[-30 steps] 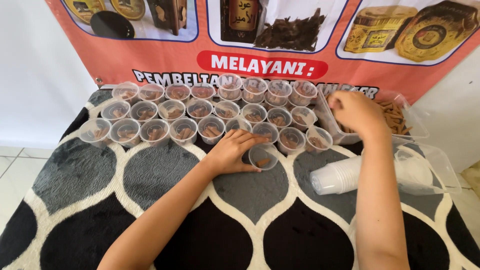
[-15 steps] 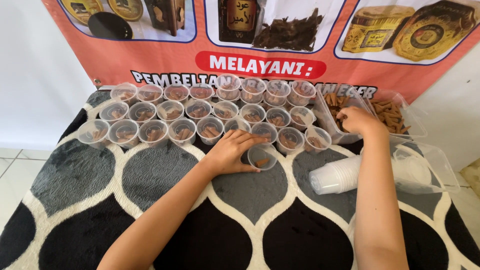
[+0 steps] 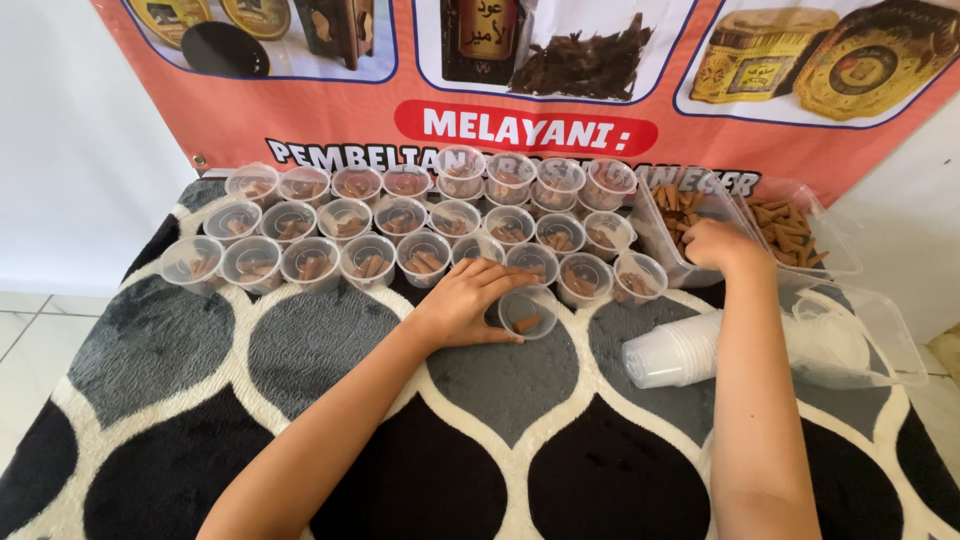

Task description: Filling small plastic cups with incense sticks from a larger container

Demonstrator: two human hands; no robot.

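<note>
**Left hand steadies a small cup while the right reaches into the stick container**

The left hand (image 3: 462, 305) lies on the black, grey and cream patterned cloth (image 3: 330, 350) that covers the tabletop, its fingers curled loosely around the near side of a small clear plastic cup (image 3: 527, 312). The fingers touch the cup's rim and wall without lifting it. The cup stands upright, just in front of the rows, and holds a few short brown sticks at its bottom.

Behind it, many more small clear plastic cups (image 3: 400, 215) stand upright in three close rows, each with brown sticks inside. They run from the left edge of the cloth to near the right-hand containers.

The right hand (image 3: 718, 245) is over the near rim of a clear rectangular plastic container (image 3: 655, 225) filled with loose brown sticks. Its fingers are bent down into the container; whether they hold a stick cannot be told. A second clear container of brown sticks (image 3: 800, 225) sits just beside the first, further right.

Near the right forearm, a stack of empty clear cups (image 3: 670, 355) lies on its side on the cloth, touching an empty clear plastic tub (image 3: 870, 335). An orange printed banner (image 3: 330, 110) hangs behind the rows.
</note>
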